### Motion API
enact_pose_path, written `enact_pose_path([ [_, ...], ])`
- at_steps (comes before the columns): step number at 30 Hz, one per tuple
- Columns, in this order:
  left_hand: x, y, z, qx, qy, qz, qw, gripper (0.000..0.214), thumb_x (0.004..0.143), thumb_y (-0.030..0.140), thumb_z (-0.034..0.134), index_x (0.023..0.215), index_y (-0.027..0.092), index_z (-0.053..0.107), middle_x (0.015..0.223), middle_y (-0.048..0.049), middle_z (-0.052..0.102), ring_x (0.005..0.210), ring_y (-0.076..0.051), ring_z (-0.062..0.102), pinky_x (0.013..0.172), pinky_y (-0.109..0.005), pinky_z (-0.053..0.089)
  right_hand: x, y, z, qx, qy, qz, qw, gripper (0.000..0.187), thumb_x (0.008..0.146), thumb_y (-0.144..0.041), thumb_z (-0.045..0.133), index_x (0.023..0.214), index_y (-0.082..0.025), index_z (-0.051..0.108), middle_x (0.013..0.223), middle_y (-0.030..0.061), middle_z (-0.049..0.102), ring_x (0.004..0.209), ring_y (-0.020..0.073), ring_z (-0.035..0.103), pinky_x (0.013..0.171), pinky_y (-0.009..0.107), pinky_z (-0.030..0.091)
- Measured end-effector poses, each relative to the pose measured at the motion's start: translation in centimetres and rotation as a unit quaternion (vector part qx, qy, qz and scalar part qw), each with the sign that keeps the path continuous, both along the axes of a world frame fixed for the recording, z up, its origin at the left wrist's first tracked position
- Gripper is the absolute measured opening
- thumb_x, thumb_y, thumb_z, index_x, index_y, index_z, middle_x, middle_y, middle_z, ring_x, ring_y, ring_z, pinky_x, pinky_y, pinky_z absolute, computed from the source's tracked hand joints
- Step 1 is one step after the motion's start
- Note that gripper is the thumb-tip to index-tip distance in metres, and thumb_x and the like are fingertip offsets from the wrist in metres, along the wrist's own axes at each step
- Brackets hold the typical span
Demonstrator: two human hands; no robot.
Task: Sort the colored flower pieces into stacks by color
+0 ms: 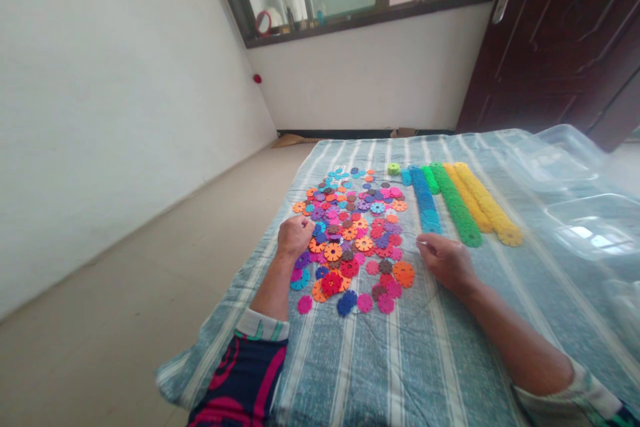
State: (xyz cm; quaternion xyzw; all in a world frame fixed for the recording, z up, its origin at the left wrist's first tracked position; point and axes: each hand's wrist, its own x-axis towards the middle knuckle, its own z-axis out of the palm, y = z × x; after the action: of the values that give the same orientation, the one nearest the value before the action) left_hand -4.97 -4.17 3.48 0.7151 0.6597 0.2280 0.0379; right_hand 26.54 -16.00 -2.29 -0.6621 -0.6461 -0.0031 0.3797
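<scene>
My hands at the near side and edge of a mixed spread of discs [364, 244] on striped cloth [320, 373].
My left hand [296, 235] curls at the spread's left edge; whether it grips anything, I cannot tell. My right hand [447, 261] is closed, fingertips together, near the blue row [424, 200], no disc visible in it. I'd do best lifting 1 top disc at a time, lightly by its rim, so notches don't snag. They look thin, round and slotted: orange, pink, red, purple, blue, brown.
</scene>
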Motion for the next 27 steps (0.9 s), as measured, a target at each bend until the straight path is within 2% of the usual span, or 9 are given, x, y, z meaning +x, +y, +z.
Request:
enact_pose_path([
  [14,0.23,-0.03,0.01,-0.014,-0.025,-0.031,0.999,0.029,0.074,0.039,0.053,0.055,0.018,0.057,0.061,-0.0014,0.062,0.064,-0.014,0.057,0.063,-0.024,0.039,0.1,0.06,0.13,-0.006,0.018,0.01,1.0,0.026,0.081,-0.034,0.048,0.084,-0.021,0.071,0.073,0.0045,0.071,0.066,0.0178,0.066,0.062,0.025,0.045],
  [23,0.33,0.04,-0.04,0.007,-0.037,-0.074,0.997,0.03,0.074,0.037,0.054,0.052,0.018,0.05,0.067,-0.0025,0.064,0.073,-0.015,0.06,0.07,-0.026,0.042,0.1,0.1,0.07,0.001,0.02,0.011,1.0,0.028,0.081,-0.035,0.048,0.085,-0.021,0.071,0.07,0.0042,0.07,0.062,0.0172,0.064,0.06,0.025,0.045],
  [27,0.4,-0.16,0.29,0.006,-0.041,-0.121,0.992,0.03,0.07,0.035,0.06,0.049,0.018,0.049,0.074,-0.0036,0.066,0.08,-0.018,0.061,0.077,-0.028,0.045,0.16,0.1,-0.03,-0.002,0.02,0.012,1.0,0.027,0.081,-0.035,0.048,0.086,-0.021,0.071,0.072,0.0039,0.071,0.063,0.017,0.065,0.06,0.025,0.045],
])
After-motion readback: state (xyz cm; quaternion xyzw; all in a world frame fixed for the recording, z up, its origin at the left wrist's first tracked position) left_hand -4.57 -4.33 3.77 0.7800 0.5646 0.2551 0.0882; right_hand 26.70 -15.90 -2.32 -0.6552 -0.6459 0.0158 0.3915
